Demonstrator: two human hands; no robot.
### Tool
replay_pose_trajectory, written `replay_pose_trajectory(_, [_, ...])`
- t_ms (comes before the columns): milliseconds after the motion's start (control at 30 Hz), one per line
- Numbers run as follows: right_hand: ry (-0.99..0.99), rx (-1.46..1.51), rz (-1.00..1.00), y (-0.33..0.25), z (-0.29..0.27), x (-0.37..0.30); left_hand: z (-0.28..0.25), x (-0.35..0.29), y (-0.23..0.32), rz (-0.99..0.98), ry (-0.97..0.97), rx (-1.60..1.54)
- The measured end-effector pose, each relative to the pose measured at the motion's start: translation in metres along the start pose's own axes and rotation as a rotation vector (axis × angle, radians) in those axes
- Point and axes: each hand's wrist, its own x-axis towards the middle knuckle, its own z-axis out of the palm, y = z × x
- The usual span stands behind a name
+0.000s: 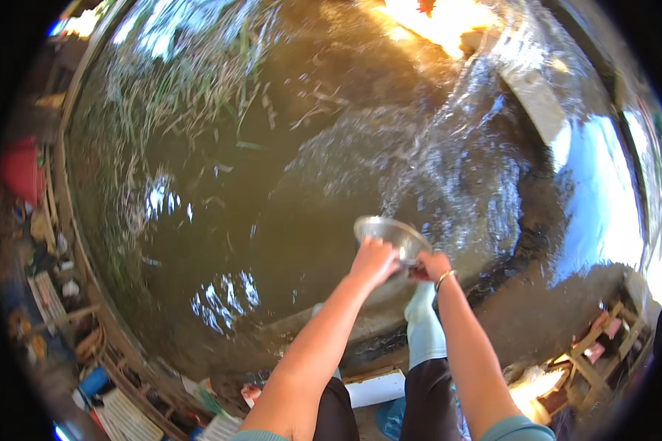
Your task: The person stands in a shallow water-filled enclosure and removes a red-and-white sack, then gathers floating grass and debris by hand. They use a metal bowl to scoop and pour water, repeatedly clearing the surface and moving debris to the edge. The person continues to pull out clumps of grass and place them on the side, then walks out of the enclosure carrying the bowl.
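Observation:
A round, shiny metal bowl (394, 231) is held out in front of me, just right of the middle. My left hand (375, 259) is closed on its near left rim. At the near right side, my right hand (430, 266) grips it too, with a bangle on that wrist. The bowl is tilted away from me, and a splash of water (419, 165) spreads beyond it over the brown, wet surface (279, 198). My fingers under the bowl are partly hidden.
Long grass-like strands (191, 88) lie at the far left. A grey slab (535, 103) juts in at the far right. Wooden pieces (599, 349) lie near right; clutter and a red container (22, 170) line the left edge. My light-blue boot (424, 323) is below the bowl.

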Motion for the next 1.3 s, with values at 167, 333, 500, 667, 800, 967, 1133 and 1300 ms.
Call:
replay_pose_trajectory(167, [-0.041,-0.506,0.177,0.115,0.06,0.007,0.111,-0.143,-0.039,-0.333,-0.025,-0.296])
replay_pose_trajectory(333, [0.144,-1.034,-0.053,0.088,0.102,0.022,0.135,-0.156,-0.057,-0.664,0.072,-0.811])
replay_pose_trajectory(500, [0.486,-1.282,-0.214,-0.003,0.155,0.054,0.122,-0.084,-0.101,-0.755,0.163,-1.24])
replay_pose_trajectory(667, [0.542,-1.392,-0.544,-0.135,0.237,0.115,0.06,0.015,-0.213,-0.558,0.409,-1.223])
replay_pose_trajectory(800, [0.641,-1.271,-1.016,-0.258,0.335,0.111,-0.063,0.056,-0.296,-0.401,0.733,-1.073])
replay_pose_trajectory(967, [0.424,-1.037,-1.473,-0.343,0.418,0.023,-0.212,0.024,-0.336,-0.124,0.955,-0.766])
replay_pose_trajectory(1133, [0.654,-1.721,-1.814,-0.213,0.35,-0.005,-0.116,-0.055,-0.262,-0.302,0.794,-1.032])
replay_pose_trajectory(1300, [-0.108,-1.789,-1.775,-0.073,0.242,0.001,0.057,-0.138,-0.188,-0.428,0.406,-1.493])
